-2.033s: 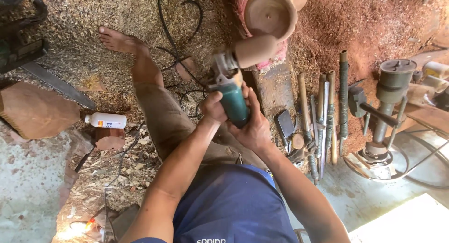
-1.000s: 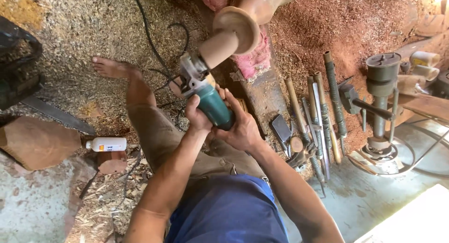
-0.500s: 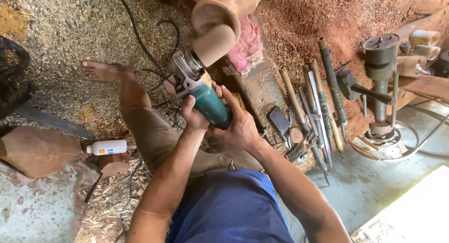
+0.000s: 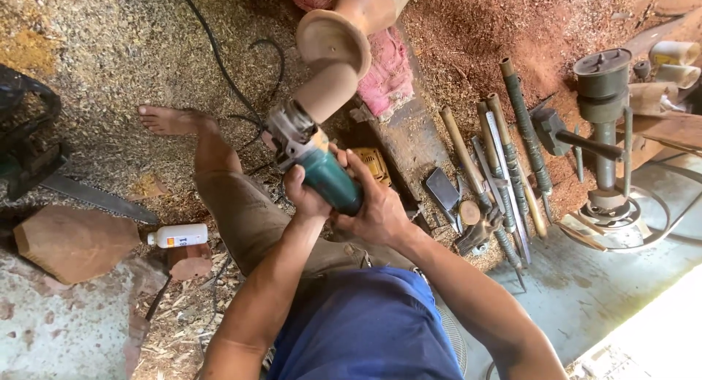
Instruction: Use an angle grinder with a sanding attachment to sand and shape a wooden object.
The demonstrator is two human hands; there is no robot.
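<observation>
Across the whole frame, pale sawdust and wood shavings (image 4: 117, 51) cover the ground at upper left, and red-brown dust (image 4: 475, 36) covers the ground at upper right.

At top centre, the round turned piece of red-brown wood with a flared rim (image 4: 336, 40) sits over a pink cloth (image 4: 384, 69). Its outer surface reads smooth and even, so I judge shaping largely done and surface finishing in hand; how much of the far side remains I cannot tell.

At centre frame, the teal-bodied electric grinder with a tan cylindrical sanding drum (image 4: 314, 150) points up, and the drum tip meets the underside of the rim.

My right hand (image 4: 376, 208) is clamped around the rear of the teal body. My left hand (image 4: 307, 194) is closed around the body just behind the grey head.

At right of centre, a row of long metal turning chisels with wooden handles (image 4: 504, 175) lies untouched on the ground, well apart from my hands.

At lower left, a small white plastic bottle (image 4: 178, 237) lies on its side beside a flat red-brown wood slab (image 4: 73, 241).
</observation>
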